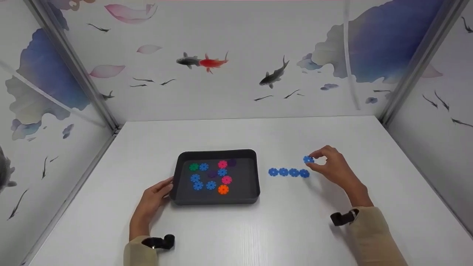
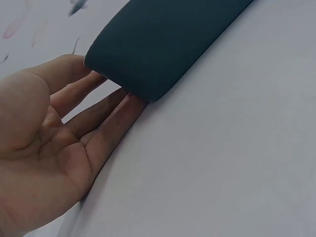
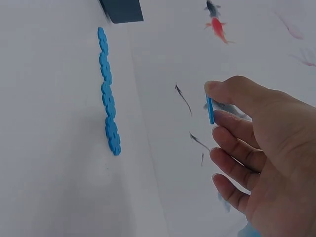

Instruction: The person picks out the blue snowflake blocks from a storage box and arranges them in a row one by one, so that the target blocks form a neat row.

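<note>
Thumb and forefinger of my right hand (image 1: 334, 166) pinch a blue notched plastic disc (image 1: 308, 159), raised just above the right end of a row of linked blue discs (image 1: 283, 171) lying on the table. In the right wrist view the pinched disc (image 3: 211, 109) shows edge-on, and the other fingers are loosely bent. My left hand (image 1: 151, 201) touches the left side of a dark grey tray (image 1: 214, 201); in the left wrist view its fairly straight fingers meet the tray's end wall. Loose blue discs (image 1: 211, 185) lie inside the tray with pink, purple, green and orange ones.
A white table (image 1: 236, 232) carries everything, with printed panels (image 1: 236, 96) at the back and both sides. The row of discs lies to the right of the tray. Each wrist wears a black camera (image 1: 342, 218).
</note>
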`<state>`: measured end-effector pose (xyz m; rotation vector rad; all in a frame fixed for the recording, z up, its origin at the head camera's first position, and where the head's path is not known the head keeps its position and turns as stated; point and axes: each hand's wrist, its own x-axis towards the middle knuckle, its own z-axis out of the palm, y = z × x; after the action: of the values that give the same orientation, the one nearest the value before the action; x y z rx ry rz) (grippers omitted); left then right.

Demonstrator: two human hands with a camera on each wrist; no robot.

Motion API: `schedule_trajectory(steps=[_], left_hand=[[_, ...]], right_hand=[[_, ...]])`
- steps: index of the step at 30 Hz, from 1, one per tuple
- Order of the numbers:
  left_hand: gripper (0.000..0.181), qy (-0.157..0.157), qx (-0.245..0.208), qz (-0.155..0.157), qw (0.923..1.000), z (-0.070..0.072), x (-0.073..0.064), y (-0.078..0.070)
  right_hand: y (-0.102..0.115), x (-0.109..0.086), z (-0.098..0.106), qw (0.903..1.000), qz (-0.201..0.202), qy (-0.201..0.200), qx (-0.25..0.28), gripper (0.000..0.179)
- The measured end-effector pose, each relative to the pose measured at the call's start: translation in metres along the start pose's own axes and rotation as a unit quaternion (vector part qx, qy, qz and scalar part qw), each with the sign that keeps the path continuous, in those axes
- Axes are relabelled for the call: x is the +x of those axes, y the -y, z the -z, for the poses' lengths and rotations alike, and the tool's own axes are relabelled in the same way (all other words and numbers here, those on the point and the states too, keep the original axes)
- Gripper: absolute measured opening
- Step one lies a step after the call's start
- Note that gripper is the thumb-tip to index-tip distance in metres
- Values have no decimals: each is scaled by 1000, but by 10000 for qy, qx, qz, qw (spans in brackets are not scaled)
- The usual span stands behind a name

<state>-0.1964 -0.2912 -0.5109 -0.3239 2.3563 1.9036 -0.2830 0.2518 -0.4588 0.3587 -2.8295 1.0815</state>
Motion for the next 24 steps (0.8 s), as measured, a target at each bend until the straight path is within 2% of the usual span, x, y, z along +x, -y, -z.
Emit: schedule_trajectory(steps=[10, 19, 24], left_hand=[[51, 15, -133, 88, 9999, 1, 2, 0], [50, 2, -20, 62, 10000, 0, 1, 0], [50, -3, -14, 55, 10000, -1, -1, 0]], right_hand=[[-29, -1, 4, 9988, -430, 228, 18, 39], [-42, -2, -2, 9923, -942, 805, 55, 42], [-44, -3, -5, 9916, -944, 883, 77, 40]])
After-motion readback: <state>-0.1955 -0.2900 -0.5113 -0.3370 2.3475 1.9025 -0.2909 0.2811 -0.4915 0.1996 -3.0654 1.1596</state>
